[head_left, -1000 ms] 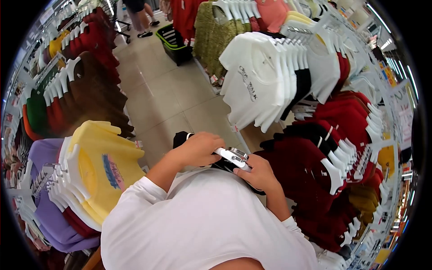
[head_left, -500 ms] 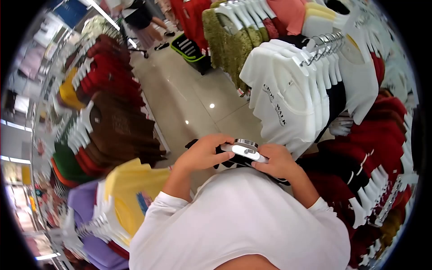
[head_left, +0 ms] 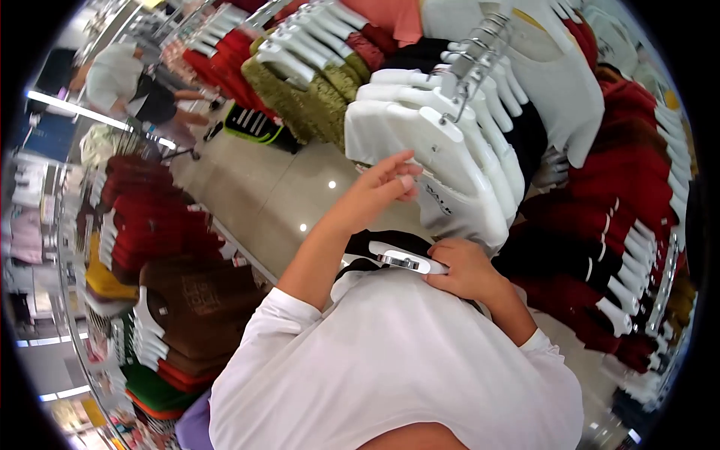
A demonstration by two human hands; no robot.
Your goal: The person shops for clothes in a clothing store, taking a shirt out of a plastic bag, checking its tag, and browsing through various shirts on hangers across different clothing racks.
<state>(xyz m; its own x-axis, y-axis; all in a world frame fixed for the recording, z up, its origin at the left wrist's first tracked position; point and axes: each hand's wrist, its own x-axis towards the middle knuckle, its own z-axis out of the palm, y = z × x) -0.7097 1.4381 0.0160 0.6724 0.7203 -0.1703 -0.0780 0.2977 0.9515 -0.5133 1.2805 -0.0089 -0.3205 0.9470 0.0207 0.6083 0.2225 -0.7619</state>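
Note:
My right hand (head_left: pixel 466 268) is closed around one arm of a white hanger (head_left: pixel 381 247) held close to my body. The hanger's metal hook lies towards me, and a dark garment (head_left: pixel 409 240) hangs from it, mostly hidden behind my shirt. Higher up, my left hand (head_left: pixel 382 187) is open, its fingers apart and slightly bent. It is beside a white printed T-shirt (head_left: pixel 442 202) at the front of a row on a rack; whether the fingertips touch the cloth I cannot tell.
A metal rail (head_left: pixel 480 56) carries the white shirts' hangers. Dark red garments (head_left: pixel 600 202) hang to the right, brown ones (head_left: pixel 202 300) to the left. A black and green basket (head_left: pixel 253 124) stands on the tiled floor (head_left: pixel 274 184). Another person (head_left: pixel 142 90) is at the far left.
My left hand has let go of the hanger and moved up towards the white T-shirt. My right hand still holds the hanger. The view has swung to the right.

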